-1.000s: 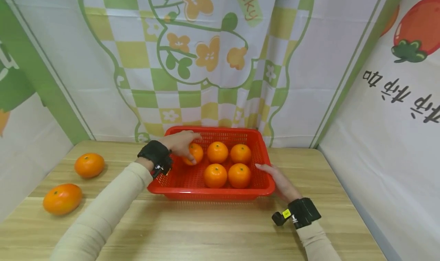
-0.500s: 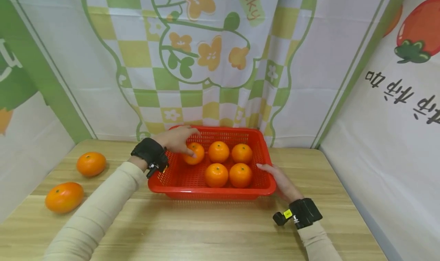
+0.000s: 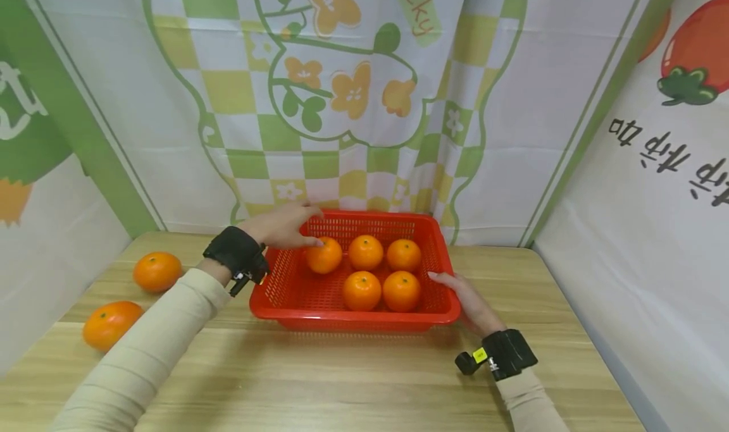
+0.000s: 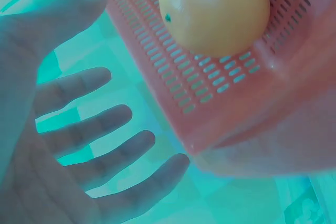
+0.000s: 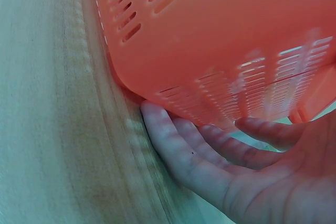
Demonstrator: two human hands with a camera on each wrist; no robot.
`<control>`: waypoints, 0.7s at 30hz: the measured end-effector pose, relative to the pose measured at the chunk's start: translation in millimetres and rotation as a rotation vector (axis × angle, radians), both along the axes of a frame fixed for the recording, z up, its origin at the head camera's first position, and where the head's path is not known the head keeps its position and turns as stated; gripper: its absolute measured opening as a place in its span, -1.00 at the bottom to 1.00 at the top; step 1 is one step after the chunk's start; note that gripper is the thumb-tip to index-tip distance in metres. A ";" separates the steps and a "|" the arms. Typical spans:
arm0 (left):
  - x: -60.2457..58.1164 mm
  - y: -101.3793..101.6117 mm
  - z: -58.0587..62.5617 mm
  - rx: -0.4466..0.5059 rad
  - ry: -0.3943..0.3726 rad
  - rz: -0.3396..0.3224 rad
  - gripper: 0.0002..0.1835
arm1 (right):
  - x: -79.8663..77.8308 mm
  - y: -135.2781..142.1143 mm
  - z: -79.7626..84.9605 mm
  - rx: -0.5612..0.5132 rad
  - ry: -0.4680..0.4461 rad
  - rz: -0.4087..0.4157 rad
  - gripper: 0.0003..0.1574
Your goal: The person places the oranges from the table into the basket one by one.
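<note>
In the head view, a red slotted plastic basket [image 3: 353,317] stands on the table with several oranges inside. My left hand [image 3: 283,227] hovers over its back left corner with fingers extended, the thumb overlapping the leftmost orange [image 3: 324,258]. The left wrist view shows spread fingers [image 4: 100,124] with nothing between them, beside the basket wall [image 4: 178,124] and an orange [image 4: 215,14]. At the basket's right side, my right hand [image 3: 473,305] grips the edge, thumb over the rim. The right wrist view has its fingers [image 5: 178,150] against the outer wall [image 5: 173,45], low near the table.
Two more oranges, one farther back [image 3: 157,272] and one nearer [image 3: 112,324], lie on the wooden table [image 3: 319,388] left of the basket; my left sleeve partly covers the nearer one. A printed curtain [image 3: 353,166] hangs right behind the basket.
My left hand has let go of the leftmost orange, which stays in the basket, and has drawn back up and to the left. The right hand keeps its place at the rim.
</note>
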State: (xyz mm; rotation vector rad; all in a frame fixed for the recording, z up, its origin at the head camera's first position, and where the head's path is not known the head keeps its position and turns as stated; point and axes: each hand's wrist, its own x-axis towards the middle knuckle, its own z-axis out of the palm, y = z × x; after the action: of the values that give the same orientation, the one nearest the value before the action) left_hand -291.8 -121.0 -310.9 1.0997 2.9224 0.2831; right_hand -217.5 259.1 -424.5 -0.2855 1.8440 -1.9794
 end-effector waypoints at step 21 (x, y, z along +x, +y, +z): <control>-1.2 -42.3 2.7 0.096 0.244 0.117 -0.46 | 0.3 0.3 -0.8 0.008 -0.010 -0.004 -0.20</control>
State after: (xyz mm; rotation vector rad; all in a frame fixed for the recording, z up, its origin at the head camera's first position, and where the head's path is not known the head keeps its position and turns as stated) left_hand -292.9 -163.3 -308.2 1.0443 3.2281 0.3150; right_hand -217.2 259.5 -425.3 -0.2691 1.8479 -1.9723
